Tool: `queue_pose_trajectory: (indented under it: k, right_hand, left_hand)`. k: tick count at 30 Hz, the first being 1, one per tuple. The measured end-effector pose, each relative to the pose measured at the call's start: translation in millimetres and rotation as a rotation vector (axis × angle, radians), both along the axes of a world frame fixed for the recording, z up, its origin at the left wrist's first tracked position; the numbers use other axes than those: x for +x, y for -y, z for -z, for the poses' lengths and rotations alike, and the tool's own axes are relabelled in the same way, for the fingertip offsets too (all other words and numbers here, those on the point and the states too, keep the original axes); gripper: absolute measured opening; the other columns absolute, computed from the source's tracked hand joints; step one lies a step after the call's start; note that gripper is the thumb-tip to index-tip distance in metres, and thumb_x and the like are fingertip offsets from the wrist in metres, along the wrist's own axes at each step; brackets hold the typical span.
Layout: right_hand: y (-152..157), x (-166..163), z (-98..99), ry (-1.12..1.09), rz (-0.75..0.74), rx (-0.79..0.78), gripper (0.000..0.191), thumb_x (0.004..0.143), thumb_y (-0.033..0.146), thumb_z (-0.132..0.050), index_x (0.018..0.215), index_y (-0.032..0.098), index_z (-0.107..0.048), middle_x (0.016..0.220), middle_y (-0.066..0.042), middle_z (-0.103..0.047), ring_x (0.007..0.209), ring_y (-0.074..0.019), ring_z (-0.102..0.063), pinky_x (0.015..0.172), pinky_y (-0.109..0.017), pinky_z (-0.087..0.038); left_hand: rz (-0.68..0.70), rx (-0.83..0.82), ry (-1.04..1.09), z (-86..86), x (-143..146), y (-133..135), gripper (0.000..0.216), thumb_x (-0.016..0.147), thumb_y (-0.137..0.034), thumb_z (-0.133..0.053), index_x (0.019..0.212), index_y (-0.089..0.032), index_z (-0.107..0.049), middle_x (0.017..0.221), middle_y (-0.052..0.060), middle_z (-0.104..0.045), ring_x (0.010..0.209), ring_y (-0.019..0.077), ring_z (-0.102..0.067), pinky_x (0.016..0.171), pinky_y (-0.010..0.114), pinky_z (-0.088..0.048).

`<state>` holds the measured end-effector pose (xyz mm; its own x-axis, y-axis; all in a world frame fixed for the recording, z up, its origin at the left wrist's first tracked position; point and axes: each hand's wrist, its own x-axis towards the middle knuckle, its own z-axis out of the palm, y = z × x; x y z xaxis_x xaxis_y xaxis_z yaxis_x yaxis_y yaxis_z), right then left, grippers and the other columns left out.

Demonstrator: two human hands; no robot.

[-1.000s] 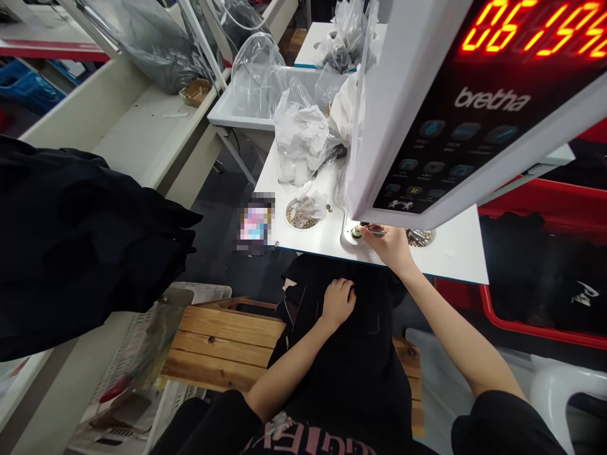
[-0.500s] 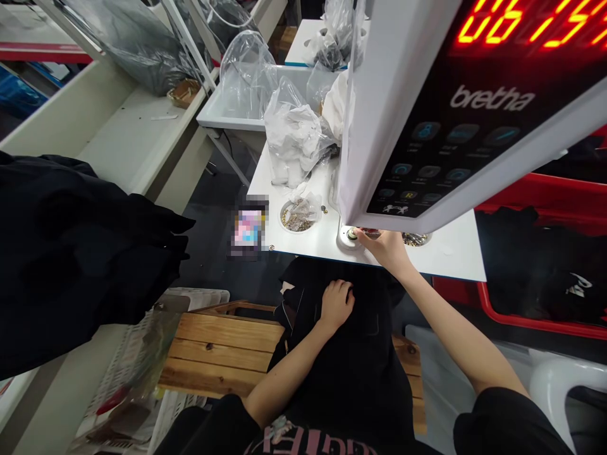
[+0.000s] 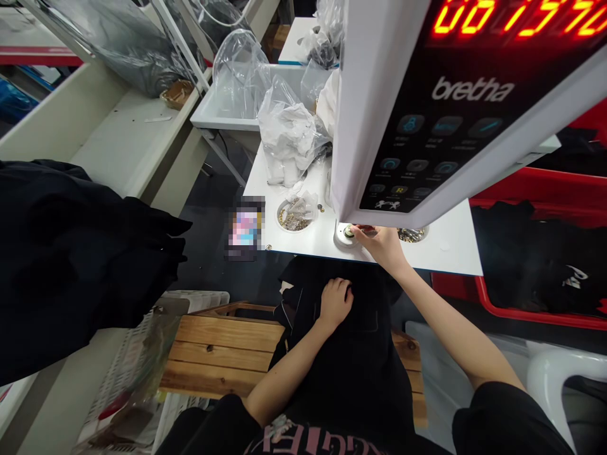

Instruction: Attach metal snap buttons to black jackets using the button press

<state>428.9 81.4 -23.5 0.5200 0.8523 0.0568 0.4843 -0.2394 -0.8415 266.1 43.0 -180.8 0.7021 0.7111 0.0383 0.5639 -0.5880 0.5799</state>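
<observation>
My left hand (image 3: 336, 299) rests on my dark-clothed lap, fingers loosely bent and lying flat, with nothing visible in it. At the front of the white worktable (image 3: 332, 249), my right hand (image 3: 384, 246) reaches under the white machine head (image 3: 342, 158). Its thumb and finger are pinched together at the round base (image 3: 346, 233), touching its small central die. Whatever is between the fingertips is too small to make out. On each side of the base is a round well: the left well (image 3: 293, 222) and the right well (image 3: 413, 234) hold small metal fasteners.
Clear plastic bags (image 3: 288, 136) with white material stand on the table's far left. The machine's red display (image 3: 516, 18) overhangs the right side. Dark cloth (image 3: 80, 253) hangs at left over a pale trough (image 3: 118, 133). A red crate (image 3: 512, 314) with black garments is at right.
The view has shifted slightly, so table and machine appear a little further left. Both hands keep the same pose, the right at the base and the left on the lap.
</observation>
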Motion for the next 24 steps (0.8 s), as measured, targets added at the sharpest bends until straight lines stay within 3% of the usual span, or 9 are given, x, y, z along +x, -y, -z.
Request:
queue_pose_trajectory:
  k: [18,20,22,24]
  right_hand:
    - [5.9,5.4,3.6,0.026,-0.003,0.032,0.027,0.082,0.044,-0.055,0.078,0.019,-0.065,0.075,-0.004,-0.066,0.076,-0.0216,-0.062,0.069,-0.033,-0.049]
    - [14.6,2.4,0.0,0.114,0.065,0.087,0.027,0.084,0.043,-0.052,0.079,0.020,-0.064,0.078,-0.005,-0.066,0.077,-0.0216,-0.061,0.072,-0.035,-0.049]
    - [30.5,-7.4,0.1,0.211,0.104,0.181,0.021,0.086,0.037,-0.050,0.086,0.020,-0.063,0.085,-0.007,-0.065,0.081,-0.0212,-0.060,0.076,-0.036,-0.048]
    - [53.5,-23.2,9.4,0.262,-0.021,0.234,0.015,0.087,0.028,-0.050,0.091,0.021,-0.062,0.090,-0.007,-0.065,0.085,-0.0198,-0.059,0.080,-0.036,-0.048]
  left_hand:
    - [0.013,-0.050,-0.018,-7.4,0.6,-1.6,0.020,0.086,-0.016,-0.049,0.102,-0.018,-0.060,0.098,0.006,-0.061,0.092,0.0214,-0.055,0.083,0.035,-0.046]
    - [0.084,-0.092,-0.009,-15.0,-7.6,-4.0,0.024,0.087,-0.021,-0.050,0.110,-0.018,-0.057,0.106,0.007,-0.061,0.099,0.0223,-0.054,0.087,0.037,-0.045]
    - [0.240,-0.130,0.005,-24.7,-24.6,-7.7,0.043,0.084,-0.030,-0.057,0.125,-0.018,-0.048,0.120,0.009,-0.057,0.113,0.0245,-0.049,0.096,0.040,-0.041]
    - [0.428,-0.133,-0.009,-33.0,-48.7,-12.7,0.068,0.078,-0.038,-0.064,0.137,-0.019,-0.035,0.135,0.011,-0.047,0.127,0.0276,-0.038,0.105,0.046,-0.032]
